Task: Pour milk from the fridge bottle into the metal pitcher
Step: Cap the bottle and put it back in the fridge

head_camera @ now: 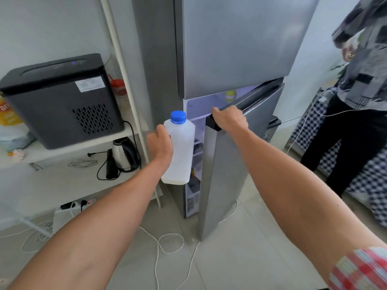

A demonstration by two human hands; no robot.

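My left hand (160, 144) grips a translucent white plastic milk bottle (181, 153) with a blue cap, held upright in front of the fridge opening. Only a thin layer of milk shows at the bottle's bottom. My right hand (229, 118) is closed over the top edge of the lower fridge door (222, 174), which stands partly ajar. Through the gap I see lit shelves with items inside. The grey upper freezer door (234, 42) is closed. No metal pitcher is in view.
A white shelf unit (62, 149) on the left carries a black ice maker (60, 99); below it sit a steel kettle (123, 153) and a power strip (77, 204). White cables (167, 243) lie on the tiled floor. Another person (362, 91) stands at right by a checkered cloth.
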